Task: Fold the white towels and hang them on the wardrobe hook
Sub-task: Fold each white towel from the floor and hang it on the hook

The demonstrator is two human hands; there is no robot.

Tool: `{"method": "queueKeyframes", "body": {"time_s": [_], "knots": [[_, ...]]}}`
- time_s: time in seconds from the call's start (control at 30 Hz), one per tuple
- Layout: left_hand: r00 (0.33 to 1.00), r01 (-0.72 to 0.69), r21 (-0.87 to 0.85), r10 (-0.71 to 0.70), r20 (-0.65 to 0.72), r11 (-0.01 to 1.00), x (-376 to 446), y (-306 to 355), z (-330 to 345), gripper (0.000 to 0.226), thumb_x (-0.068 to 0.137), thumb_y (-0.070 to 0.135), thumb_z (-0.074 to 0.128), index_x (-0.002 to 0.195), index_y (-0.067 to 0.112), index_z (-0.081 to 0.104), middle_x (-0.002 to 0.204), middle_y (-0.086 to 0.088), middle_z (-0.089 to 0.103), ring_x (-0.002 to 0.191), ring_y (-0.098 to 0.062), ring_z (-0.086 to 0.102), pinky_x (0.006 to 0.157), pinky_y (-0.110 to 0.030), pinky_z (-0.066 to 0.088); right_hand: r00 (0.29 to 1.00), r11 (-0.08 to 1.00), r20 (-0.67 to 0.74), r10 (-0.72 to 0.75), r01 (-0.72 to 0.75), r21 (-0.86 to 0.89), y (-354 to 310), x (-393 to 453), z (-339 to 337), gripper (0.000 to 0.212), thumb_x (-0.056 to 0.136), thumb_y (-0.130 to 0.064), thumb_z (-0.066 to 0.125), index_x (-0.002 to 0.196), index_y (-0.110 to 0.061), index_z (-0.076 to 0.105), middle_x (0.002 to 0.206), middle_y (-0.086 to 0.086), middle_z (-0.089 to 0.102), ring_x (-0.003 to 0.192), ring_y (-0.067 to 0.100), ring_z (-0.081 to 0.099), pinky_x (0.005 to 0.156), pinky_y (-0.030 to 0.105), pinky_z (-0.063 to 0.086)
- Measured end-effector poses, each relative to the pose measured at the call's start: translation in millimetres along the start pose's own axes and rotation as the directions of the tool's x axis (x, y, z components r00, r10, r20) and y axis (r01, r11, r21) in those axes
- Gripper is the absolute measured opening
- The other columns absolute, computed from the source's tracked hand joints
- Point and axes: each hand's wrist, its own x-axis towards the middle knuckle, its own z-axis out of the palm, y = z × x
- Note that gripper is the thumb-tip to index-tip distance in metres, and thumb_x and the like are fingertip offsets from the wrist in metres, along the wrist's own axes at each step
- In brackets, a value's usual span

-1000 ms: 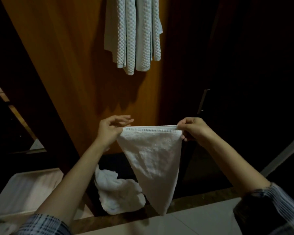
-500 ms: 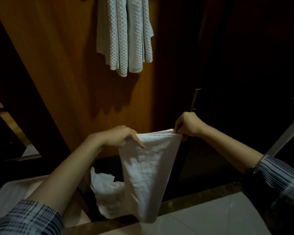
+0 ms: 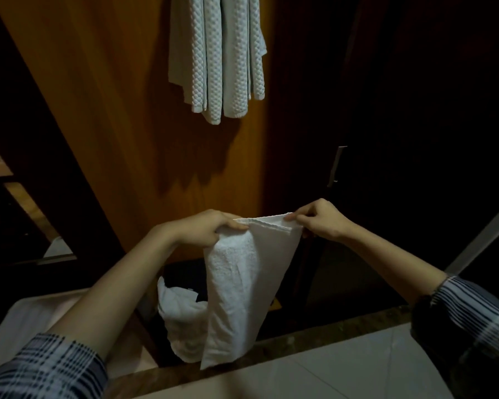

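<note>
Slip risk: the towel [image 3: 242, 286] hangs free from its top edge alone; a loosened pinch at either corner would probably let one side fall and undo the fold.
Alignment risk: the layers at the top edge sit slightly stepped near the right corner; if the hands close further without evening them, the fold would likely come out crooked.
Snag risk: the towel's lower tip hangs close to the loose towel [image 3: 182, 321] below; from this view it cannot be told whether the two touch. A careless lift might drag the heap along.
Hanging risk: the hung towels [image 3: 216, 56] already fill the space high on the wardrobe panel [image 3: 104, 116]; the hook itself is out of view, so room for another towel cannot be judged.
Left hand [image 3: 205, 233]: fingers curled over the towel's top left corner, gripping a bunched fold of cloth.
Right hand [image 3: 319, 220]: thumb and fingers pinching the top right corner.
Towel relative to hands: stretched between the two hands along its top edge, narrowing downward to a point; it hangs in front of the wardrobe, well below the hung towels.
Loose towel: crumpled, low in the dark recess behind the held towel, just right of the tray [image 3: 32, 315].
Foreground: a pale counter [image 3: 343, 367] with a dark stone edge lies beneath the towel's tip.
Sleeves: plaid, on both forearms.
</note>
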Motion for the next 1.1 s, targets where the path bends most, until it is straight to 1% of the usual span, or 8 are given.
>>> {"method": "queueKeyframes", "body": {"time_s": [0.1, 0.17, 0.3, 0.5, 0.67, 0.83, 1.0, 1.1], "knots": [[1.0, -0.005, 0.004, 0.005, 0.002, 1.0, 2, 3, -1, 0.072, 0.08, -0.016, 0.04, 0.137, 0.027, 0.047, 0.15, 0.007, 0.032, 0.134, -0.012, 0.033, 0.099, -0.018, 0.035, 0.999, 0.972, 0.041, -0.006, 0.016, -0.233, -4, 2, 0, 0.043, 0.069, -0.055, 0.073, 0.097, -0.022, 0.074, 0.088, -0.02, 0.063, 0.08, -0.003, 0.06, 0.071, 0.023, 0.051], [1.0, -0.006, 0.017, 0.006, 0.014, 1.0, 2, 5, -2, 0.073, 0.079, -0.018, 0.039, 0.137, 0.026, 0.047, 0.151, 0.007, 0.031, 0.135, -0.013, 0.033, 0.101, -0.025, 0.04, 0.998, 0.893, -0.019, -0.067, 0.052, -0.446, -4, 3, 3, 0.035, 0.073, -0.042, 0.075, 0.101, -0.021, 0.073, 0.098, -0.013, 0.068, 0.092, 0.008, 0.064, 0.074, 0.03, 0.054], [0.999, -0.013, 0.002, 0.012, 0.038, 1.0, 2, 5, -5, 0.071, 0.08, -0.016, 0.041, 0.134, 0.028, 0.051, 0.144, 0.008, 0.039, 0.128, -0.011, 0.038, 0.101, -0.03, 0.042, 0.972, 0.894, -0.184, -0.146, 0.05, -0.446, 0, 5, 6, 0.021, 0.08, -0.024, 0.07, 0.1, -0.018, 0.07, 0.098, -0.001, 0.07, 0.093, 0.019, 0.064, 0.071, 0.032, 0.05], [0.995, 0.037, 0.217, -0.056, 0.081, 0.975, 10, 1, 8, 0.049, 0.086, -0.004, 0.049, 0.11, 0.033, 0.068, 0.089, 0.013, 0.036, 0.081, -0.008, 0.04, 0.058, -0.019, 0.033, 0.974, 0.744, -0.108, -0.197, 0.077, -0.663, -4, 14, 9, 0.023, 0.088, -0.026, 0.057, 0.108, -0.016, 0.053, 0.098, 0.003, 0.064, 0.099, 0.023, 0.052, 0.082, 0.035, 0.031], [0.996, 0.093, 0.008, -0.093, 0.004, 0.996, 9, -9, 19, 0.045, 0.084, -0.003, 0.048, 0.107, 0.029, 0.071, 0.096, 0.01, 0.042, 0.089, -0.011, 0.046, 0.074, -0.022, 0.045, 0.994, 0.895, 0.012, -0.113, 0.107, -0.433, -10, 14, -3, 0.007, 0.091, -0.017, 0.05, 0.096, -0.019, 0.046, 0.091, 0.005, 0.061, 0.083, 0.024, 0.058, 0.069, 0.032, 0.038], [0.973, 0.105, -0.223, -0.146, -0.176, 0.969, 10, -15, 27, 0.032, 0.086, 0.008, 0.06, 0.11, 0.026, 0.07, 0.092, 0.006, 0.042, 0.082, -0.009, 0.044, 0.065, -0.014, 0.04, 0.998, 0.979, 0.004, -0.055, 0.055, -0.198, -13, 20, -8, 0.007, 0.093, -0.02, 0.052, 0.093, -0.014, 0.05, 0.087, 0.004, 0.056, 0.079, 0.021, 0.054, 0.057, 0.026, 0.037], [0.784, -0.042, -0.629, -0.365, -0.502, 0.776, 13, -11, 39, 0.025, 0.071, -0.002, 0.075, 0.09, 0.014, 0.074, 0.083, 0.005, 0.062, 0.07, 0.004, 0.06, 0.06, -0.004, 0.045, 0.993, 0.997, -0.112, -0.035, 0.027, -0.073, -4, 18, -10, 0.009, 0.091, -0.018, 0.058, 0.087, -0.014, 0.051, 0.081, 0.002, 0.057, 0.069, 0.016, 0.056, 0.05, 0.02, 0.04], [0.671, -0.125, -0.815, -0.557, -0.49, 0.566, 19, -7, 49, 0.018, 0.067, -0.003, 0.078, 0.073, 0.014, 0.074, 0.08, 0.005, 0.069, 0.072, 0.004, 0.064, 0.06, -0.006, 0.047, 0.982, 0.996, -0.188, -0.031, 0.046, 0.076, 3, 12, -7, 0.013, 0.089, -0.011, 0.059, 0.087, -0.015, 0.047, 0.073, 0.002, 0.056, 0.055, 0.013, 0.054, 0.039, 0.014, 0.039]]}}
